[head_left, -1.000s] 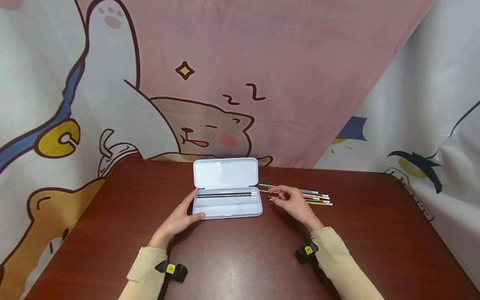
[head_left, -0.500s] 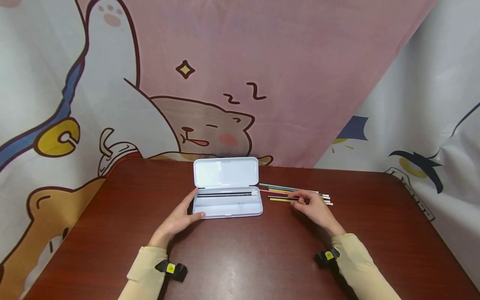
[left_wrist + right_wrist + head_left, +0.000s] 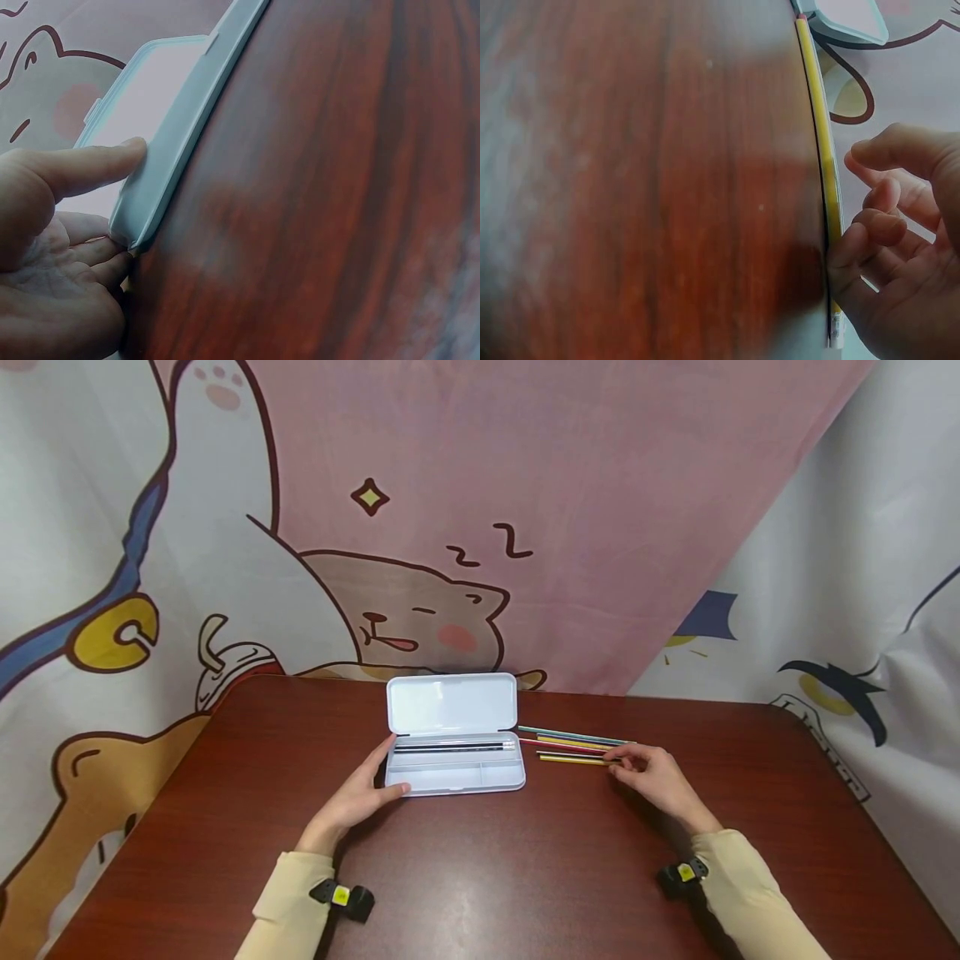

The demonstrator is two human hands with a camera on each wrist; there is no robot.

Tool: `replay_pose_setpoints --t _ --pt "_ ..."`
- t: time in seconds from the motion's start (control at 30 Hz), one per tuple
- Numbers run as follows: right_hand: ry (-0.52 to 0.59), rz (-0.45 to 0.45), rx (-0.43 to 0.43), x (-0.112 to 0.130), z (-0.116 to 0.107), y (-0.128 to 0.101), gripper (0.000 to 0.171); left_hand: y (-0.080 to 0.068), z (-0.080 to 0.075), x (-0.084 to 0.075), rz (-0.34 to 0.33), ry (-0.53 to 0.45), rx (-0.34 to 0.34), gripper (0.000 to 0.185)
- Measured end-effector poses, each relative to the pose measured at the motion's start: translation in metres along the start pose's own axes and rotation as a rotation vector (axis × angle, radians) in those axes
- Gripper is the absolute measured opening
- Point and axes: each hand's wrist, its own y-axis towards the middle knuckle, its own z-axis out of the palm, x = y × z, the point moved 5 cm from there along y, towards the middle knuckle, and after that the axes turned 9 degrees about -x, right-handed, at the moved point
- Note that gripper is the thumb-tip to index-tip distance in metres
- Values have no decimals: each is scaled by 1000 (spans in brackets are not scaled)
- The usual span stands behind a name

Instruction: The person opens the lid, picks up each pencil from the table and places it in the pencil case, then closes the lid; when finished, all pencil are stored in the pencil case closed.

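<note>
A white pencil case (image 3: pixel 456 781) stands with its lid (image 3: pixel 452 704) raised and dark pencils (image 3: pixel 450 748) in its back compartment. My left hand (image 3: pixel 358 792) holds the case's left end, thumb on the front wall and the other fingers around the side, as the left wrist view shows. To the right of the case lies a loose group of pencils (image 3: pixel 573 760), yellow, red, green and dark. My right hand (image 3: pixel 660 781) is over their right ends, fingers loosely bent. In the right wrist view the lower fingers are right at a yellow pencil (image 3: pixel 821 127), while thumb and forefinger stand off it.
The brown wooden table (image 3: pixel 480 877) reaches back to a cartoon-printed cloth (image 3: pixel 600 527). The raised lid stands near the table's back edge. Black wrist cameras (image 3: pixel 682 875) are strapped on both sleeves.
My right hand has slid rightward along the pencils, from their left part to their right ends, uncovering the left ends. The left hand and the pencil case have stayed in place.
</note>
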Motion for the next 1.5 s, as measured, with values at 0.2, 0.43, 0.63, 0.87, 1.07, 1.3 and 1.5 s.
replay_pose_setpoints --t 0.2,0.43,0.63,0.87,1.07,1.3,1.5 --pt "-24 -19 -11 -4 -3 1 14 0 0 1 2 6 -3 85" --pt "-73 -20 -19 -5 -5 1 15 1 0 1 -1 7 -6 86" --pt "-98 5 -3 -7 -3 0 17 1 0 1 -2 14 -6 85" --pt "-120 1 -44 -6 -3 -1 14 1 -1 0 -6 10 -6 85" --pt "-152 9 -84 -6 -4 -2 10 1 0 1 -8 12 -7 85" --pt "-143 31 -107 -6 -4 -4 8 0 0 0 -6 10 -6 85" --pt "-124 11 -151 -2 -6 -6 8 0 0 -2 -13 11 -5 85"
